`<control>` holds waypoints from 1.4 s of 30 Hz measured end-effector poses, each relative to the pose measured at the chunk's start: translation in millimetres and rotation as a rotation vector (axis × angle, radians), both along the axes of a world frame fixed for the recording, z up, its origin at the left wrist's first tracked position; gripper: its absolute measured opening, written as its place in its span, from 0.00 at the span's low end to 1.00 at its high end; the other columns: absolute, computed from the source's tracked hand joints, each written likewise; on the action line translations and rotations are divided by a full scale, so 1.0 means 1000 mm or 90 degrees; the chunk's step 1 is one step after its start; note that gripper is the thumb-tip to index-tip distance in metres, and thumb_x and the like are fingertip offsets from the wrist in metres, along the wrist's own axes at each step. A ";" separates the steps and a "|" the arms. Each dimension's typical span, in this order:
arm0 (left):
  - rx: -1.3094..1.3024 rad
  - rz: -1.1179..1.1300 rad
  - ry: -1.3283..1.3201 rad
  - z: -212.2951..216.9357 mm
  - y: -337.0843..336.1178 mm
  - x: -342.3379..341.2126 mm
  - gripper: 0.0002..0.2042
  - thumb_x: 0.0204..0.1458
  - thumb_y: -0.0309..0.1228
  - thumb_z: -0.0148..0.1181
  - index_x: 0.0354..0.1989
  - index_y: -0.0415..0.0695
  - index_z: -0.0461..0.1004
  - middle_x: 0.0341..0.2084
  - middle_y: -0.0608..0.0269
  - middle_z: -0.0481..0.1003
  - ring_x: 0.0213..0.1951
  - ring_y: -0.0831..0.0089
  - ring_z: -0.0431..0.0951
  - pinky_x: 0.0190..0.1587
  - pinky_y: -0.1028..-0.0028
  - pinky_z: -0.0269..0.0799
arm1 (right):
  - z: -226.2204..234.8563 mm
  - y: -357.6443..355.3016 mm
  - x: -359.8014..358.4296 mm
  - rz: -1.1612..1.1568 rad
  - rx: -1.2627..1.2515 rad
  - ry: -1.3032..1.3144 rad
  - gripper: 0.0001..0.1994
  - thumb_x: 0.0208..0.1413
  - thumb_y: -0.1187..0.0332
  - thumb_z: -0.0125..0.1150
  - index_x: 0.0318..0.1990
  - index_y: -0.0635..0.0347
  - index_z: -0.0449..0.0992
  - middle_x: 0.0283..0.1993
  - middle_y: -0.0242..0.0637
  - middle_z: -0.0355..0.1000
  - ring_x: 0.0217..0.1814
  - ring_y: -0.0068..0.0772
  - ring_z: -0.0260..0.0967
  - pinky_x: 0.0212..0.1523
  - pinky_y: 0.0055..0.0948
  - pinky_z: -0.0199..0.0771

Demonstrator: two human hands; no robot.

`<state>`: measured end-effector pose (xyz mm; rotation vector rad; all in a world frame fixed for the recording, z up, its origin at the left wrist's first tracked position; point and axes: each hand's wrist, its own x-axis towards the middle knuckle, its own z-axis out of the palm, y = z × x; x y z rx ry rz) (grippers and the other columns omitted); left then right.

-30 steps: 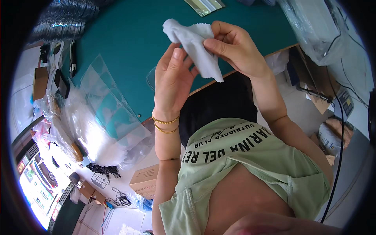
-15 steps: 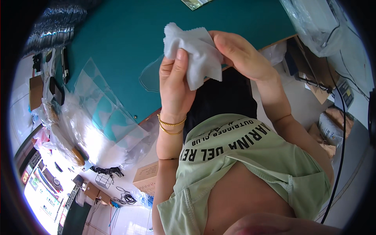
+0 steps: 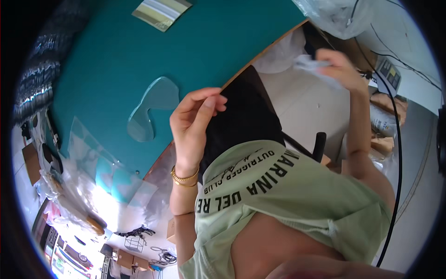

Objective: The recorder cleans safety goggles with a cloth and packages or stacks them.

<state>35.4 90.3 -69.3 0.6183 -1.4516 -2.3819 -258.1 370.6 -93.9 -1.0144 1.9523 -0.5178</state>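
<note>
My left hand [image 3: 194, 123] is at the table's near edge above my lap, its fingers loosely curled and apart, with nothing visible in them. On its wrist are gold-coloured bracelets. Out to the right, past the table edge, my right hand [image 3: 341, 69] grips a white cloth [image 3: 313, 66]; both are smeared by motion. A clear, curved lens-shaped sheet [image 3: 160, 95], like a goggle or mask visor, lies flat on the green table top [image 3: 209, 42], left of my left hand and apart from it.
A yellowish flat packet [image 3: 161, 13] lies at the table's far side. Stacked dark, shiny pieces [image 3: 37, 97] stand at the far left. Clear plastic film [image 3: 83, 144] and bags cover the near left. A black cable [image 3: 398, 153] hangs at the right, near paper-wrapped packages [image 3: 388, 107].
My hands have parted. The right one has swung right with the white cloth, away from the table; the left has let go of it. The clear lens now shows whole.
</note>
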 end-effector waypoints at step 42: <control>0.145 -0.014 0.080 0.016 -0.028 0.064 0.29 0.60 0.36 0.59 0.66 0.34 0.60 0.54 0.47 0.74 0.54 0.62 0.75 0.58 0.67 0.69 | 0.059 -0.167 0.122 -0.089 -0.354 -0.239 0.11 0.56 0.63 0.63 0.37 0.62 0.74 0.45 0.36 0.70 0.46 0.24 0.65 0.43 0.23 0.66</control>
